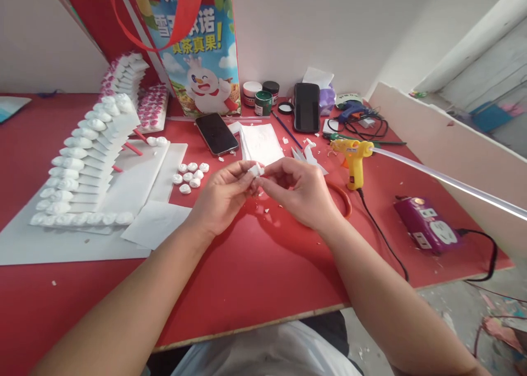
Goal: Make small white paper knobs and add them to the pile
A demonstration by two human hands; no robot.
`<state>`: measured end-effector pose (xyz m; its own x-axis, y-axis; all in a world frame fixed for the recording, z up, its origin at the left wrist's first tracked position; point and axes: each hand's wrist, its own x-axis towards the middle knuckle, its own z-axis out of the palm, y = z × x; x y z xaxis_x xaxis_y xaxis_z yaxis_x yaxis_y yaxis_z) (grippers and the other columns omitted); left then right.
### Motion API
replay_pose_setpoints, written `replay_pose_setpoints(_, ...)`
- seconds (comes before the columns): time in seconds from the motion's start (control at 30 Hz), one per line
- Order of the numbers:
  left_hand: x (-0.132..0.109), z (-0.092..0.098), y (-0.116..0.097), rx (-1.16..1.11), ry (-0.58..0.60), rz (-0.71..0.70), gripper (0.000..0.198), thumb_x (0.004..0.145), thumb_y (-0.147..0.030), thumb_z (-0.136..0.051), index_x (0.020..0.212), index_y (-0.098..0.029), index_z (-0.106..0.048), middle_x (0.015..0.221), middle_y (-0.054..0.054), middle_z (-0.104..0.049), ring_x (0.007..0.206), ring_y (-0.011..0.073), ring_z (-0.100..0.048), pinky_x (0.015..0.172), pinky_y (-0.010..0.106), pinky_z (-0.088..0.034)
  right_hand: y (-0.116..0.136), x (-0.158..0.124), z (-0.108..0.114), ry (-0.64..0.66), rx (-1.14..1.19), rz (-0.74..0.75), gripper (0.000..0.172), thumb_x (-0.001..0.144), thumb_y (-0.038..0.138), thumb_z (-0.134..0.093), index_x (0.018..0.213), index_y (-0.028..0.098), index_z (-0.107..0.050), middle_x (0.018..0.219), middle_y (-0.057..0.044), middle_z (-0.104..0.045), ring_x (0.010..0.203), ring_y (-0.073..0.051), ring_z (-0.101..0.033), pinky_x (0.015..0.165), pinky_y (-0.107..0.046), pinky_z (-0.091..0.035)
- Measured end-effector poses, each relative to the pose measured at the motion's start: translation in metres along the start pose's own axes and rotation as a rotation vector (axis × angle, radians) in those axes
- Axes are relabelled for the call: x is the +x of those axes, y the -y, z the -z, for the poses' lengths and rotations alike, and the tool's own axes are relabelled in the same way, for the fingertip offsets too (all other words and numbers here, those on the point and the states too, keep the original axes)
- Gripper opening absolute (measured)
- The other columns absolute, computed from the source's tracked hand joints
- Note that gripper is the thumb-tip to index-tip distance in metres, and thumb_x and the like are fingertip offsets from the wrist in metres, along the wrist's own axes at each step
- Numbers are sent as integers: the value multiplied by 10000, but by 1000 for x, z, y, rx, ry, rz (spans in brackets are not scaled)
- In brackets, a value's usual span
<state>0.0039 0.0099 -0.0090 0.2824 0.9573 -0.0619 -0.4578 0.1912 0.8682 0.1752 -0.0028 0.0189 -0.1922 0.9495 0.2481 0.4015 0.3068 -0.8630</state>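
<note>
My left hand (222, 197) and my right hand (298, 192) meet above the red table (255, 277), both pinching one small white foam piece (255, 170) between their fingertips. A cluster of several small white foam buds (190, 176) lies just left of my left hand. Beyond them stands a white foam-board model (88, 162) with rows of such buds glued along stepped strips. A yellow hot glue gun (353, 155) stands upright right of my right hand, a long clear glue stick projecting from its back.
A black phone (216, 133) and white paper sheets (261, 143) lie behind my hands. Paint jars (262, 102), a second phone (307, 107) and a printed bag (197, 52) stand at the wall. A purple power strip (427, 223) sits at right, by the table edge.
</note>
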Motion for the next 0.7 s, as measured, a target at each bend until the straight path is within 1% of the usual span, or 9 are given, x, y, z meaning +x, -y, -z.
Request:
replay_pose_setpoints(0.07, 1, 1, -3, -214, 54, 106, 97, 773, -168, -797, 804, -132, -712, 699, -3, -536, 649, 91, -500, 668, 216, -478, 4, 0, 1, 34, 215, -16, 175, 858, 326, -761, 894, 165, -700, 765, -18, -701, 636, -130, -617, 587, -270, -489)
replay_pose_setpoints(0.13, 1, 1, -6, -325, 97, 158, 122, 758, -147, -794, 733, -126, -677, 669, -9, -469, 632, 89, -477, 637, 218, -467, 8, -1, 2, 32, 332, 8, 154, 867, 313, -758, 883, 170, -702, 824, -37, -737, 686, -143, -664, 642, -288, -542)
replay_pose_setpoints(0.17, 0, 1, -8, -353, 115, 168, 123, 755, -148, -795, 740, -125, -675, 660, -14, -440, 620, 87, -461, 620, 219, -458, 9, -2, 2, 15, 346, 21, 136, 872, 299, -754, 868, 174, -701, 824, -37, -741, 688, -143, -667, 645, -289, -548)
replay_pose_setpoints(0.27, -2, 1, -12, -376, 173, 179, 167, 730, -180, -830, 814, -121, -697, 638, -37, -356, 581, 79, -393, 568, 214, -421, 11, -3, 2, -45, 313, 47, 121, 878, 280, -753, 830, 183, -699, 768, -25, -721, 651, -132, -629, 590, -276, -521)
replay_pose_setpoints(0.33, -2, 1, -13, -370, 210, 176, 217, 704, -209, -865, 826, -127, -705, 631, -45, -335, 571, 77, -364, 552, 213, -407, 10, -4, 3, -56, 306, 55, 128, 881, 281, -751, 818, 185, -693, 751, -23, -709, 652, -134, -615, 577, -278, -509)
replay_pose_setpoints(0.43, -2, 3, -13, -348, 244, 165, 235, 689, -238, -893, 823, -137, -729, 623, -43, -352, 572, 79, -360, 551, 215, -406, 10, -5, 2, -72, 287, 85, 122, 892, 271, -740, 824, 189, -681, 756, -19, -695, 659, -131, -607, 582, -278, -506)
replay_pose_setpoints(0.53, -2, 4, -13, -320, 248, 160, 233, 695, -243, -900, 850, -123, -775, 620, -29, -410, 595, 80, -400, 576, 211, -422, 10, -6, 1, -89, 227, 220, 49, 909, 219, -709, 937, 193, -679, 791, -4, -663, 652, -111, -585, 592, -268, -505)
replay_pose_setpoints(0.63, -3, 3, -12, -288, 221, 162, 219, 708, -230, -894, 873, -114, -808, 627, -6, -497, 624, 84, -465, 623, 214, -463, 11, -6, -1, -94, 87, 359, 129, 904, 143, -669, 1022, 194, -665, 794, 11, -614, 650, -100, -554, 611, -260, -496)
replay_pose_setpoints(0.7, -3, 2, -11, -266, 199, 161, 190, 706, -216, -894, 854, -127, -815, 637, 5, -555, 640, 90, -514, 657, 223, -493, 11, -5, -2, -117, -22, 382, 129, 900, 123, -644, 1004, 197, -659, 780, 15, -597, 653, -100, -539, 614, -256, -482)
